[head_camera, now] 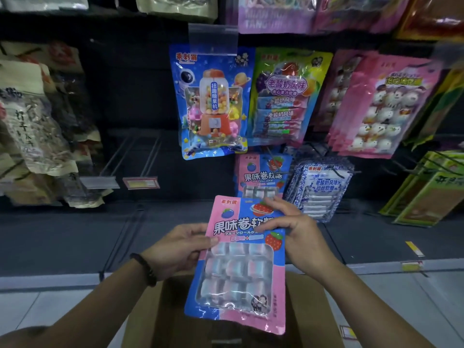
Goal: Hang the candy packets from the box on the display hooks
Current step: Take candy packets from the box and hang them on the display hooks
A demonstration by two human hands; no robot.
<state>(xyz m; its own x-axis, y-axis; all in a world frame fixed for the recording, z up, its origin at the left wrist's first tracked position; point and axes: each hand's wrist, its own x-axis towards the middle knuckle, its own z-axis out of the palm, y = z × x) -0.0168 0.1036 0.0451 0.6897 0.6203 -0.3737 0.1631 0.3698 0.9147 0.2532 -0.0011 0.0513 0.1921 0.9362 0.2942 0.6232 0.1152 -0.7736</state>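
I hold a pink-and-blue candy packet [238,267] upright in front of me, above the open cardboard box [155,320]. My left hand [175,247] grips its left edge with the thumb on the front. My right hand [293,232] holds its upper right part, fingers spread over the printed label. A matching packet [261,175] hangs on a display hook just beyond, at lower centre of the rack. Bare hooks [140,151] jut out to the left of it.
A blue gumball-machine packet [212,101], a yellow-green packet [283,96] and pink packets [376,106] hang above. Blue-white packets [321,189] hang at right, green ones [426,194] further right. Brown snack bags [37,126] fill the left side. Price tags [141,182] sit on hook ends.
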